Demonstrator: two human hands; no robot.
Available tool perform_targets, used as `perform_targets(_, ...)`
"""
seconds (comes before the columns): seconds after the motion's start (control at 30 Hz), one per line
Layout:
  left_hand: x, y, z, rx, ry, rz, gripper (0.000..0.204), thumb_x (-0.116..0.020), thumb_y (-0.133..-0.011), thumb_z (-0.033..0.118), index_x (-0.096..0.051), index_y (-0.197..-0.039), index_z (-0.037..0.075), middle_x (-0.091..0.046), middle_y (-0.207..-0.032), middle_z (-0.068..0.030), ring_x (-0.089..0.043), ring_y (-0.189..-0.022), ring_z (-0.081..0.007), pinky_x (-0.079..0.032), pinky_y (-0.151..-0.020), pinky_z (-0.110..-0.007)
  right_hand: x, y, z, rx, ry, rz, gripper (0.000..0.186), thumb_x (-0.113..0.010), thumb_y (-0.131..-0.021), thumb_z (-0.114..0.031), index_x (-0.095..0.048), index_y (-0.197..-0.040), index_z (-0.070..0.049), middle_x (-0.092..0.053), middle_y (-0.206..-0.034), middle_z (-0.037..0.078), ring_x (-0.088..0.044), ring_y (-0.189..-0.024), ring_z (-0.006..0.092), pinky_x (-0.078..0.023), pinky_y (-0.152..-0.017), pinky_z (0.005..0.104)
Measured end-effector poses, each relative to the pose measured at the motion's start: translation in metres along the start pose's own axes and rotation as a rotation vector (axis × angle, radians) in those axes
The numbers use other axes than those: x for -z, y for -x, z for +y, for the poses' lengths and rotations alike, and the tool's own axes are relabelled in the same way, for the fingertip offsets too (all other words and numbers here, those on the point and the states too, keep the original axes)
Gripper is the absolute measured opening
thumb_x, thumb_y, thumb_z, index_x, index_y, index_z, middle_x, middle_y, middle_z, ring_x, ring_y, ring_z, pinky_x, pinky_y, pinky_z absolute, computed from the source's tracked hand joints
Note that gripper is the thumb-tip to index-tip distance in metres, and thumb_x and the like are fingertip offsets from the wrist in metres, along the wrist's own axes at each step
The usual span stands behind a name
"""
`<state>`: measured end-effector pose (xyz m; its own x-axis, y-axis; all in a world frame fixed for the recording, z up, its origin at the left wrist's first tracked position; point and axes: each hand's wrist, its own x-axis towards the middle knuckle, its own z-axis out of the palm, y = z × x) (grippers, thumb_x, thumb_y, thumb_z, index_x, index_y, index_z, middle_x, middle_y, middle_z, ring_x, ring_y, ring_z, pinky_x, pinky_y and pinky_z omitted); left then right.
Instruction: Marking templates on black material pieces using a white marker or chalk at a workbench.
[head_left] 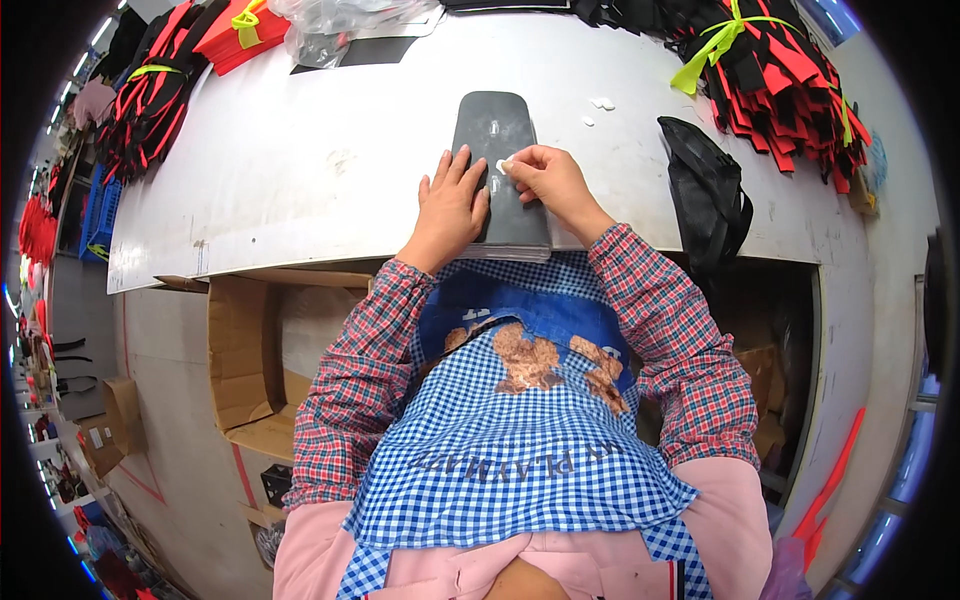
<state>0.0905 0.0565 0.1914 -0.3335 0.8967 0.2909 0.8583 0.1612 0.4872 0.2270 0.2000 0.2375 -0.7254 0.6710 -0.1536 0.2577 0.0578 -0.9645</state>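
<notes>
A stack of dark grey tapered panels (495, 110) lies at the near edge of the white table, its narrower rounded end pointing away from me. My left hand (450, 205) rests flat with fingers spread, partly on the left side of the top panel. Between thumb and forefinger, my right hand (550, 183) pinches a small white piece (503, 166) over the middle of the panel. Small pale marks show along the panel's centre line. What the white piece is exactly is too small to tell.
Several white bits (602, 103) lie right of the panels. A black fabric bag (705, 190) sits farther right. Red and black strip bundles (780, 85) tied with yellow lie at both far corners, near a clear plastic bag (330, 30). Below the table stands an open cardboard box (245, 350).
</notes>
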Motion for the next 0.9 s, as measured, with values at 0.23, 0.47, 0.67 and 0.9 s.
perform_targets(0.23,-0.001,0.002,0.001,-0.008,-0.005,0.022,0.047,-0.052,-0.100,0.026,-0.051,-0.143,0.010,-0.037,-0.158,-0.0176,-0.030,-0.148,-0.0396,-0.026,-0.113,-0.066,-0.010,0.001,-0.006,-0.009,0.134,-0.003,0.019,-0.069,-0.092,-0.019,-0.070,-0.091,0.000,-0.070,-0.076,0.005,-0.066,-0.065,0.0105,-0.055,-0.060,0.0250)
perform_targets(0.47,0.002,0.004,0.003,0.000,0.007,0.022,0.047,-0.051,-0.100,0.027,-0.051,-0.144,0.010,-0.037,-0.158,-0.0171,-0.028,-0.149,-0.0389,-0.025,-0.113,-0.066,-0.020,0.000,-0.002,0.079,0.461,0.131,0.023,-0.070,-0.084,-0.024,-0.072,-0.083,-0.001,-0.074,-0.080,0.015,-0.072,-0.073,0.0260,-0.057,-0.071,0.0371)
perform_targets(0.67,0.001,0.003,0.004,0.001,-0.003,0.032,0.047,-0.051,-0.099,0.027,-0.051,-0.144,0.010,-0.038,-0.158,-0.0168,-0.028,-0.149,-0.0381,-0.025,-0.113,-0.067,-0.023,0.002,-0.003,0.184,0.597,0.179,0.024,-0.071,-0.083,-0.024,-0.070,-0.080,-0.001,-0.071,-0.072,0.010,-0.068,-0.066,0.0192,-0.053,-0.064,0.0326)
perform_targets(0.9,-0.001,0.004,0.002,-0.001,-0.011,0.043,0.048,-0.051,-0.099,0.026,-0.052,-0.143,0.010,-0.038,-0.158,-0.0168,-0.029,-0.149,-0.0374,-0.026,-0.113,-0.066,-0.020,-0.002,-0.004,0.105,0.612,0.069,0.025,-0.071,-0.082,-0.026,-0.070,-0.080,-0.001,-0.070,-0.072,0.009,-0.067,-0.067,0.0187,-0.053,-0.064,0.0326)
